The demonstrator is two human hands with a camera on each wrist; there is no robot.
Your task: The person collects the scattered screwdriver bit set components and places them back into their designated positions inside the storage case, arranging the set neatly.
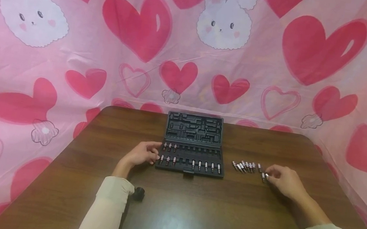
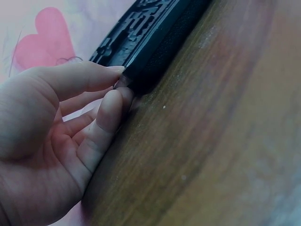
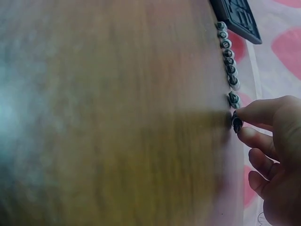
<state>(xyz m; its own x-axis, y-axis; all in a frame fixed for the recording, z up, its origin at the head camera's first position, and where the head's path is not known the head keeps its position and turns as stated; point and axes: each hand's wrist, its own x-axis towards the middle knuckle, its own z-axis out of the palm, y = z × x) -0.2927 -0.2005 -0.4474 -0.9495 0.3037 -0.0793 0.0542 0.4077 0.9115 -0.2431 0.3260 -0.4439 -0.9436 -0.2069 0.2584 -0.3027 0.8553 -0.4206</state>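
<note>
A black socket case lies open on the table, its molded lid raised at the back. My left hand holds the case's left edge, fingertips against its side, also seen in the left wrist view. Several bit sockets stand in the front row of slots, and a few more sit at the back left. On the right, my right hand pinches one bit socket between thumb and index finger. Just left of it lies a loose group of bit sockets.
Beneath everything is a brown wooden table with rounded far corners. A pink cloth printed with hearts and rabbits hangs behind it and along both sides. The case's latch juts out at its front.
</note>
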